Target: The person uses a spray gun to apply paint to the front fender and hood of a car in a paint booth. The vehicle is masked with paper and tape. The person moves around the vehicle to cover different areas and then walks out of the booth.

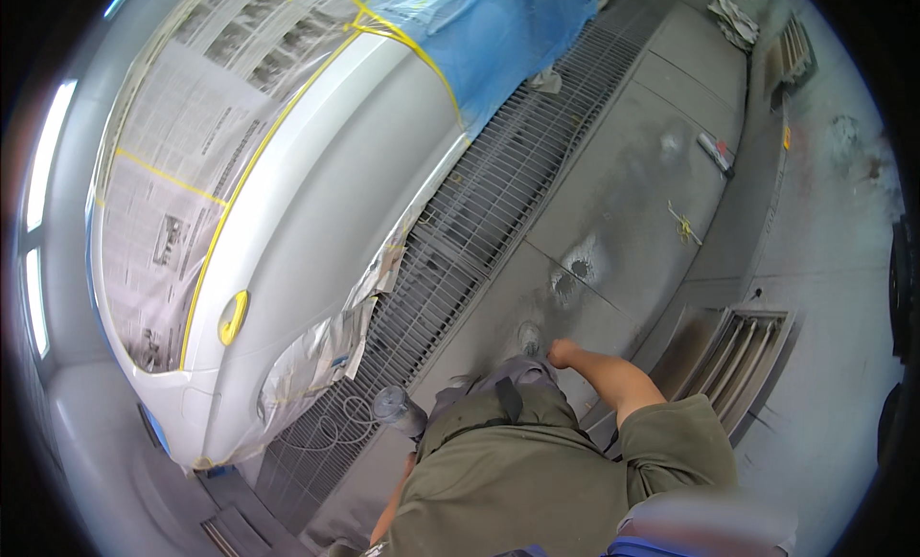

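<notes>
My right hand (563, 353) is curled closed beside my right leg, with nothing showing from it. At my left hip my left hand (411, 463) is mostly hidden by my shirt. It is closed around a spray gun (399, 411), whose grey, dusty cup stands out beyond my waist. To my left is a car body side (326, 188) in white and dull grey, with yellow tape over its door handle (233, 318). Newsprint (182, 126) covers its windows, and blue plastic sheeting (489, 45) covers its far end.
A metal floor grating (508, 179) runs along the car. A thin hose (331, 431) lies looped over it. On the grey floor are powdery patches (580, 265), a crumpled yellow tape scrap (683, 229) and a white tube-like object (714, 155). A louvred wall vent (743, 356) is at right.
</notes>
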Demonstrator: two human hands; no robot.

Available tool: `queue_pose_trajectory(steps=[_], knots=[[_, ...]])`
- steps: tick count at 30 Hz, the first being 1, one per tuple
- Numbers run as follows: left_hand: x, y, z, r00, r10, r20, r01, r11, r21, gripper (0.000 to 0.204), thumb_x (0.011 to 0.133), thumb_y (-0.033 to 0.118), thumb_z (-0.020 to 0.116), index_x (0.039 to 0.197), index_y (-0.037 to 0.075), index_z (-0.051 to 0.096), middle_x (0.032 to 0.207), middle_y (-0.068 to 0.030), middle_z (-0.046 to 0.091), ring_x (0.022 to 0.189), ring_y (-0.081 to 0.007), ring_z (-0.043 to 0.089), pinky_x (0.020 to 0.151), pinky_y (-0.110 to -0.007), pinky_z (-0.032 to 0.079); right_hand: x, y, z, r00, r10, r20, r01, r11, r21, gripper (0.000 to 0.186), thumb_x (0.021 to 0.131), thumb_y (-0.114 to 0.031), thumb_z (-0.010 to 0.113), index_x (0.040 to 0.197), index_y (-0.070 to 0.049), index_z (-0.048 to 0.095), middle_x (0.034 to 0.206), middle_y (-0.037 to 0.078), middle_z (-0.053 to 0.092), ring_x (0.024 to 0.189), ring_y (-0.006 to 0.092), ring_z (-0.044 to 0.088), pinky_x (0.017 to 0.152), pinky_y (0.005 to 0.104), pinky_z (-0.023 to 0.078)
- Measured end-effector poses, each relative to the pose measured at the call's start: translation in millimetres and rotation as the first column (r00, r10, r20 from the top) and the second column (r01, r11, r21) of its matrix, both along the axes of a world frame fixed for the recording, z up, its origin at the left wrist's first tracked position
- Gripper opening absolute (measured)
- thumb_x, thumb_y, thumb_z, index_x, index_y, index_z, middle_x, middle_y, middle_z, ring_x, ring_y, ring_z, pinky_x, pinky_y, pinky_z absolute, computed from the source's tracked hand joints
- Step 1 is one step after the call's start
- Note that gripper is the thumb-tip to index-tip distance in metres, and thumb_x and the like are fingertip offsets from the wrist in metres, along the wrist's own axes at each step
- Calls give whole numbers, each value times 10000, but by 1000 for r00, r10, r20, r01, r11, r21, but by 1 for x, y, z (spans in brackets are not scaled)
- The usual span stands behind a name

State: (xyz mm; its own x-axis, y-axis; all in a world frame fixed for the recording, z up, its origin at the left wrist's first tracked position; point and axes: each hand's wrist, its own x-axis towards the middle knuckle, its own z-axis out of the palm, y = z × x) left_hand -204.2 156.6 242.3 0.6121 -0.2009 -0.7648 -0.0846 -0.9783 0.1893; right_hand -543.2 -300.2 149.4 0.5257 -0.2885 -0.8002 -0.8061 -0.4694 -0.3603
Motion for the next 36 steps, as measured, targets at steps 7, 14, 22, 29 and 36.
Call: queue_pose_trajectory(steps=[7, 14, 22, 29, 36], knots=[[22, -17, 16, 997, -73, -1, 73, 997, 15, 648, 894, 564, 595, 1009, -62, 714, 945, -304, 703, 975, -423, 691, 802, -516, 499, -17, 8, 12, 999, 37, 25, -37, 999, 31, 412, 958, -303, 499, 1152, -2, 702, 1294, 233, 628, 1201, 387, 600, 1017, 471, 483], [38, -22, 27, 986, -164, -12, 165, 985, 43, 638, 896, 555, 595, 1014, -61, 710, 952, -307, 701, 974, -436, 685, 802, -522, 497, -37, 20, -2, 970, -243, 13, 243, 970, 29, 392, 939, -275, 502, 1098, 10, 720, 1176, 239, 683, 1112, 390, 651, 971, 473, 513], [37, -26, 27, 982, -187, -8, 187, 981, 47, 627, 899, 544, 594, 1021, -61, 706, 959, -310, 698, 973, -452, 678, 801, -528, 495, -37, 27, -23, 999, -3, 51, 3, 1000, 7, 369, 925, -237, 488, 1119, -39, 732, 1225, 210, 673, 1137, 365, 646, 986, 451, 509], [19, -27, 18, 989, -143, -24, 143, 989, 25, 617, 902, 535, 593, 1027, -60, 702, 966, -313, 695, 972, -465, 671, 800, -533, 494, -36, 34, -48, 985, -169, -43, 167, 984, -58, 353, 909, -229, 513, 1161, -135, 741, 1227, 139, 689, 1115, 353, 654, 971, 442, 516], [8, -10, -18, 989, -124, -80, 125, 992, 10, 608, 904, 525, 592, 1032, -59, 698, 973, -316, 692, 972, -478, 665, 800, -538, 492, -34, 22, -50, 999, -44, -19, 43, 998, -39, 356, 919, -206, 480, 1147, -133, 743, 1183, 144, 703, 1070, 370, 666, 934, 460, 524]])
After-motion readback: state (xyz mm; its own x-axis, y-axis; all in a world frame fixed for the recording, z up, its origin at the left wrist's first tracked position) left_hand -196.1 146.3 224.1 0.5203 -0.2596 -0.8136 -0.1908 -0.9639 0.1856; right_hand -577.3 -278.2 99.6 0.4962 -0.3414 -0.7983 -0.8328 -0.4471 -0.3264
